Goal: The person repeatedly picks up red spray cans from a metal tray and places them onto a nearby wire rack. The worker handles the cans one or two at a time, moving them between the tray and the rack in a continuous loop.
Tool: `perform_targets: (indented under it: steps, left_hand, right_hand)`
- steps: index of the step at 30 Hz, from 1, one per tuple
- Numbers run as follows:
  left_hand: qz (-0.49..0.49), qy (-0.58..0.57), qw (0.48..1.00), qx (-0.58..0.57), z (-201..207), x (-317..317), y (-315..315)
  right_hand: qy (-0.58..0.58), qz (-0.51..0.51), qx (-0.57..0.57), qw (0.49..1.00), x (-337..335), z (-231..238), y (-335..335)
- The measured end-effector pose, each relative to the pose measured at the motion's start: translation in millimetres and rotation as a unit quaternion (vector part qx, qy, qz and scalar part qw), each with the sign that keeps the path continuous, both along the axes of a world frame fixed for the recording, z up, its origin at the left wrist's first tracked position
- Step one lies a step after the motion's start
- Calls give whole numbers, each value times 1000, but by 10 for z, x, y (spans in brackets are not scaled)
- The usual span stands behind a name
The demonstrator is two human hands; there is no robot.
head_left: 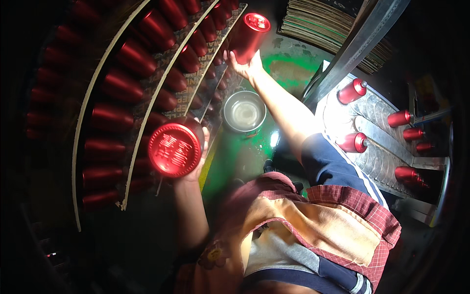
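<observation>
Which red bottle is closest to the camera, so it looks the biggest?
The red bottle in the left hand. Its round embossed bottom faces the camera, looking far larger than the one in the right hand or those stacked in rows.

left hand (198,161): mostly hidden behind its red can (175,148)
far-left cans (41,100): too dark — shapes blur away
</observation>
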State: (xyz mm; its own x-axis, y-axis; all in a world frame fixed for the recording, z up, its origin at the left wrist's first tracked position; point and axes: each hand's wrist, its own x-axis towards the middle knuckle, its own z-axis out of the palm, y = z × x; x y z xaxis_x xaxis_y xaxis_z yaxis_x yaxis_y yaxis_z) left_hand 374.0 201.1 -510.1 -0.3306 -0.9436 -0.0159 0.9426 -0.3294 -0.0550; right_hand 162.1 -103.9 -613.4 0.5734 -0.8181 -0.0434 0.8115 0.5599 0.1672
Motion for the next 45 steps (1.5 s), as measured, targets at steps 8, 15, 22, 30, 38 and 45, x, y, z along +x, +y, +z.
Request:
perform_targets:
  steps: [8,15,22,30,38,45]
  left_hand:
    - [-68,64,993,67,-893,75,-1274]
    - [-207,163,962,70,-1773,87,-2393]
    - [-266,84,942,187,-2567,-277,-1745]
    - [-382,-231,893,-63,-1698,-2150,-411]
    - [9,-624,520,-583,-782,-5135,758]
    - [34,-704,331,-627,-1250,-6481,1138]
  right_hand:
    - [-103,67,19,992,-136,131,383]
    - [18,-146,-133,980,-834,-35,1799]
    - [552,-363,-13,751,-2382,-342,4365]
    - [567,-613,287,469,-4474,37,6495]
    - [881,-412,228,-45,-6403,-283,5993]
    - [912,-303,271,56,-7003,-696,5629]
